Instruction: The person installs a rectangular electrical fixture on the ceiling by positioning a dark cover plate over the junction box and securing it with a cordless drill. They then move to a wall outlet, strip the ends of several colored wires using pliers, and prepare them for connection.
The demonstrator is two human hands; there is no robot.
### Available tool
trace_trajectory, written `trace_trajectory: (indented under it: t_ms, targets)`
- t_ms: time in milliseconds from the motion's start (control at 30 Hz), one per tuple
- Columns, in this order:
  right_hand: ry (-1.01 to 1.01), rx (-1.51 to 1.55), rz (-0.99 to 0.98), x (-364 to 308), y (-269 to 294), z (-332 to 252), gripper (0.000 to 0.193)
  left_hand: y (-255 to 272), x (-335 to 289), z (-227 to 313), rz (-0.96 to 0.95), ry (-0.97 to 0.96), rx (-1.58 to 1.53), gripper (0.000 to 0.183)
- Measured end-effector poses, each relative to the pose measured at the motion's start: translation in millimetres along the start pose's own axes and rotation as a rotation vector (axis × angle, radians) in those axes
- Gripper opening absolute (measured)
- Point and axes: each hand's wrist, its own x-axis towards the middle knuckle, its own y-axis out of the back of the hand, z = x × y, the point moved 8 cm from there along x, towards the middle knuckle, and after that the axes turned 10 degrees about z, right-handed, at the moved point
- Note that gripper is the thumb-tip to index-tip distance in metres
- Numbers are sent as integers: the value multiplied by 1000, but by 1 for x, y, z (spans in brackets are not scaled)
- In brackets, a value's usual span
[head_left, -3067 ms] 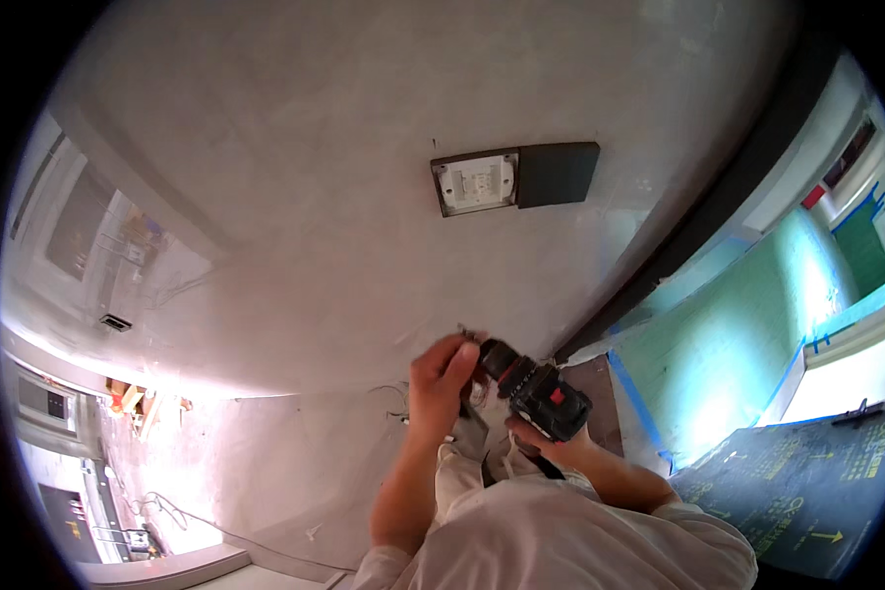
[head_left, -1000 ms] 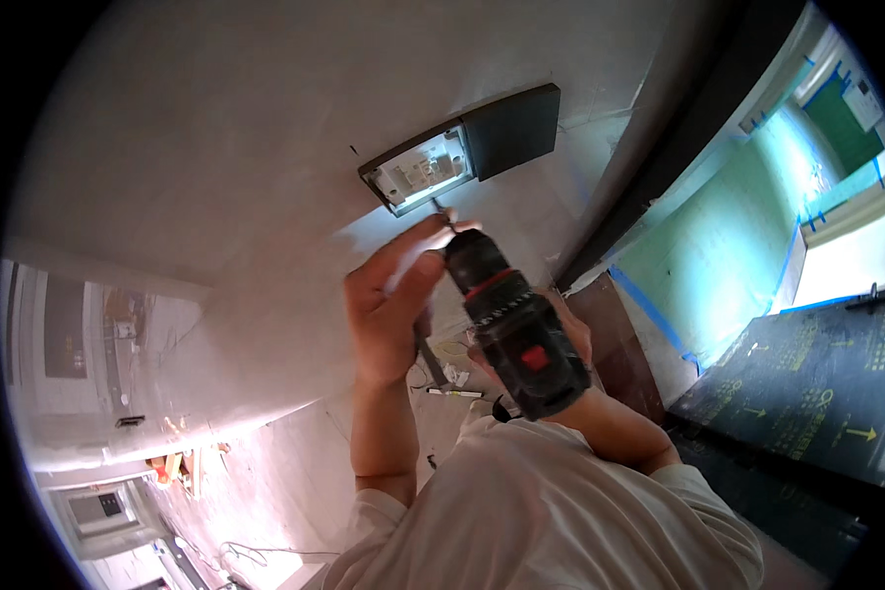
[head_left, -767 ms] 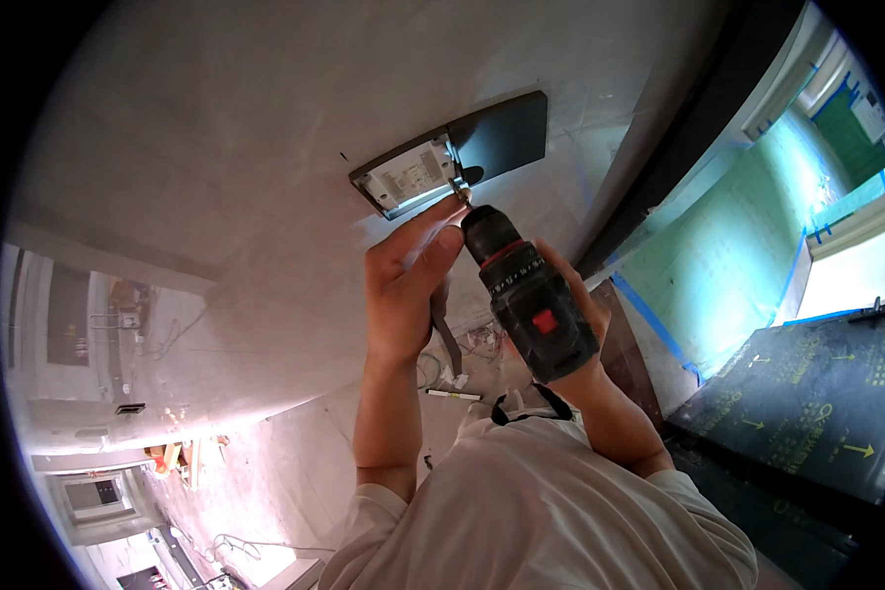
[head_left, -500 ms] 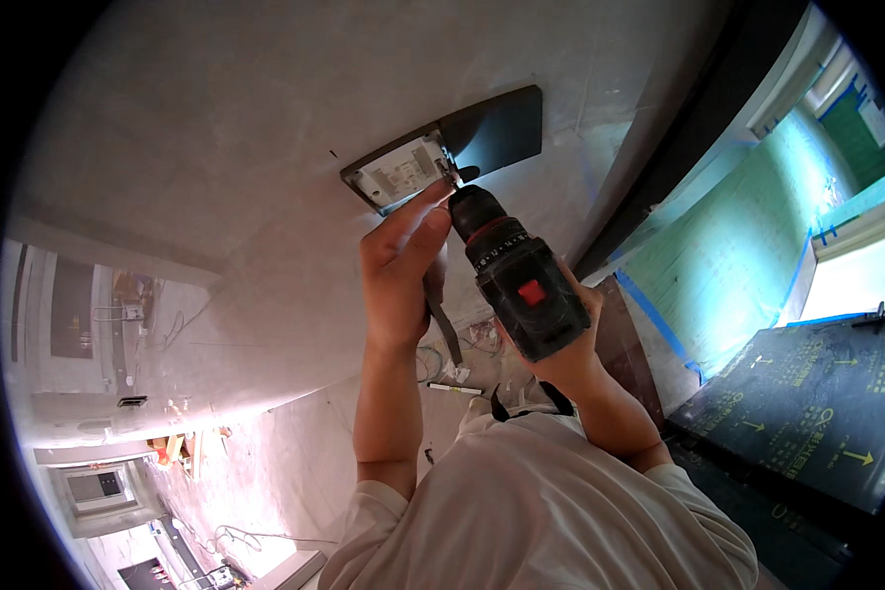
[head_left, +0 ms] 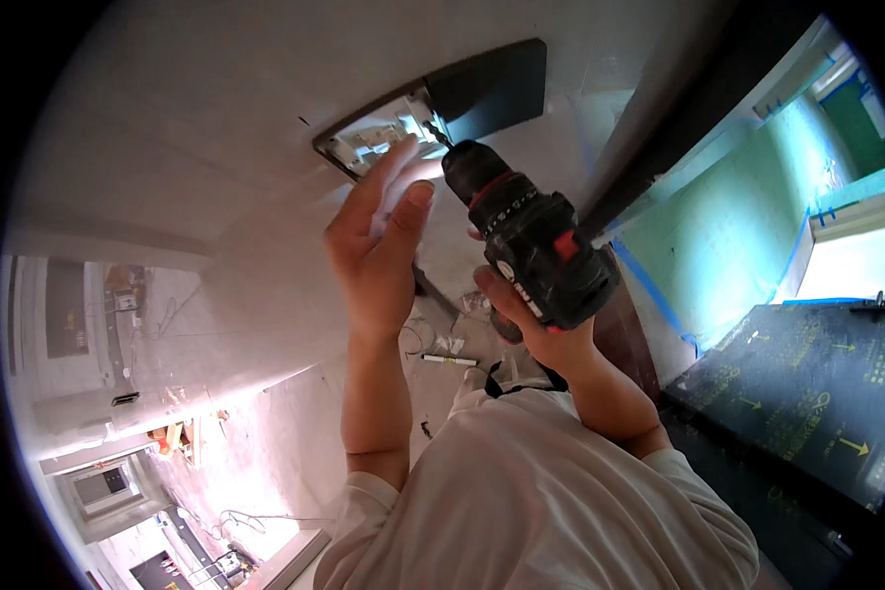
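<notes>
A slim dark unit [head_left: 487,90] is mounted on the pale wall ahead. Its left part is uncovered, showing a white inner section [head_left: 379,126]. My right hand [head_left: 556,349] grips a black cordless drill [head_left: 536,236] with red accents. The drill's bit points up at the middle of the unit; contact cannot be made out. My left hand [head_left: 379,236] is raised just left of the chuck, index finger and thumb apart. A dark flat strip [head_left: 438,298] sticks out below its palm, seemingly held by the lower fingers, which are hidden.
Below me on the floor lie a white marker-like stick [head_left: 450,360] and loose scraps. A dark door frame runs along the right. Beyond it are a green covered floor [head_left: 718,256] with blue tape and a black printed board [head_left: 796,393]. Cables [head_left: 251,519] lie at lower left.
My left fingers have drawn back from the bit, leaving it exposed. The drill has turned slightly, its rear shifting right. The wall unit appears higher in view.
</notes>
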Motion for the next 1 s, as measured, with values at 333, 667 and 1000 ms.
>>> trace_trajectory:
  t_ms: [333, 667, 1000]
  targets:
    - [-171, 113, 83, -11, -17, -5, 50, 1, 3, 29, 331, -721, 920, 84]
    - [35, -131, -59, -4, -19, -29, 76, 2, 4, 30, 326, -778, 902, 83]
    - [118, -275, 34, -9, -20, -17, 79, 1, 6, 27, 361, -773, 868, 83]
